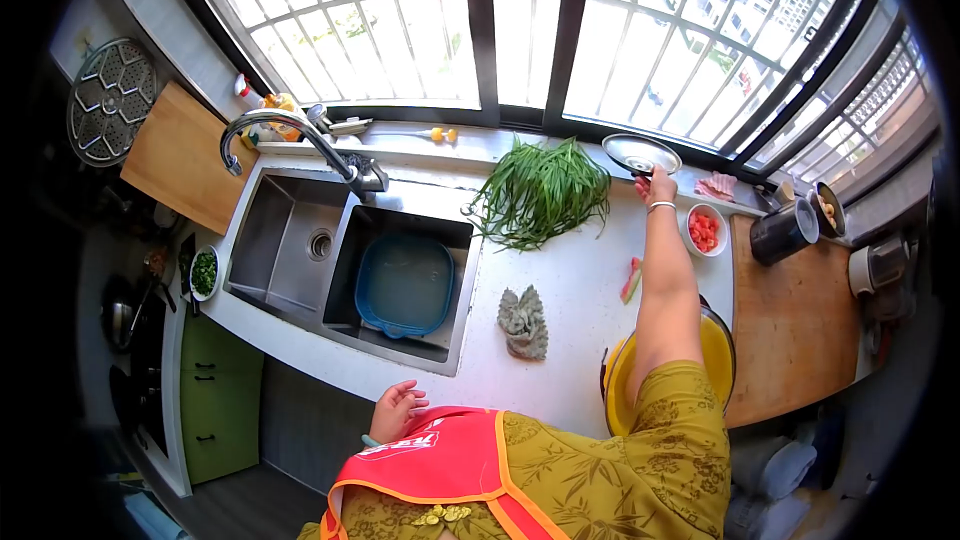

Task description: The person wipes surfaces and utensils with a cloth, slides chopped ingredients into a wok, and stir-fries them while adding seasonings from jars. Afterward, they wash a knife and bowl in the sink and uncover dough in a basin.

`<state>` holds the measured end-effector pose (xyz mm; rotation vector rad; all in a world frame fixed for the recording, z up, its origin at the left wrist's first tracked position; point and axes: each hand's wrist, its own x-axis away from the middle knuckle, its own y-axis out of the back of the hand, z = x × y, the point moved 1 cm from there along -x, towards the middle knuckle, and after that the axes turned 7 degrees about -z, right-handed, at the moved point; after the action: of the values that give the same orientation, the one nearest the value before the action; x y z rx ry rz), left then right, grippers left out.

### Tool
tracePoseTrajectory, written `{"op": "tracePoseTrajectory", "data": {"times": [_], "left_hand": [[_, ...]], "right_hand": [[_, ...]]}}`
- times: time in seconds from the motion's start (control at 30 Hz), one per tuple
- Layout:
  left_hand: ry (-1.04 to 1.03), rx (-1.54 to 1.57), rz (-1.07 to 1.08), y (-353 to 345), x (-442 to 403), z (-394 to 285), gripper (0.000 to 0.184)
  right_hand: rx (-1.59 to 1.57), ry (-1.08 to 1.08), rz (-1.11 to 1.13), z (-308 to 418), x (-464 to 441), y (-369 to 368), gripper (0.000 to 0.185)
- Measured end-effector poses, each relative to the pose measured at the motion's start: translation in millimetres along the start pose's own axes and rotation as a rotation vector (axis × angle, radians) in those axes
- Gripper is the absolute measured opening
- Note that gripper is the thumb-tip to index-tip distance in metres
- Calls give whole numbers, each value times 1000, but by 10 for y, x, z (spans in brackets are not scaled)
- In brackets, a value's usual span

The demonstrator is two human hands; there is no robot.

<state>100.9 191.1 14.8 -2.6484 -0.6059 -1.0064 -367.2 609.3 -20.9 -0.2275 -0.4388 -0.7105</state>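
Note:
My right hand point(657, 185) is stretched far forward, its fingers closed on the near edge of a round metal plate point(642, 153) at the window ledge. Near the counter's front edge, below the sink, my left hand point(400, 407) hovers with loosely curled fingers and nothing in it. A heap of long green leaves point(545, 190) lies left of the plate. To the right of my right forearm is a white bowl of red pieces point(705, 231). A crumpled grey cloth point(523, 323) lies mid-counter, and a yellow basin point(620, 385) is partly hidden under my right arm.
A double sink point(290, 230) with a blue tub point(404, 283) and a curved faucet point(290, 120) is at the left. Chopped greens fill a small bowl point(204, 273) beside it. A wooden board point(790, 330) and a dark container point(785, 232) are at the right.

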Motion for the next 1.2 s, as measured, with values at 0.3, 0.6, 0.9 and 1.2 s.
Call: {"op": "tracePoseTrajectory", "data": {"times": [0.3,0.6,0.9,1.2], "left_hand": [[86,50,-119,-4,-84,44,32],[107,-51,37,-231,-350,-122,30],[34,-142,118,-83,-308,-198,28],[32,-41,0,248,-212,-39,30]], "right_hand": [[15,-60,-61,-377,-791,-327,28],[-133,224,87,-974,1222,-115,8],[1090,955,626,-2438,2819,926,48],[1212,856,-257,-2093,1348,669,53]]}}
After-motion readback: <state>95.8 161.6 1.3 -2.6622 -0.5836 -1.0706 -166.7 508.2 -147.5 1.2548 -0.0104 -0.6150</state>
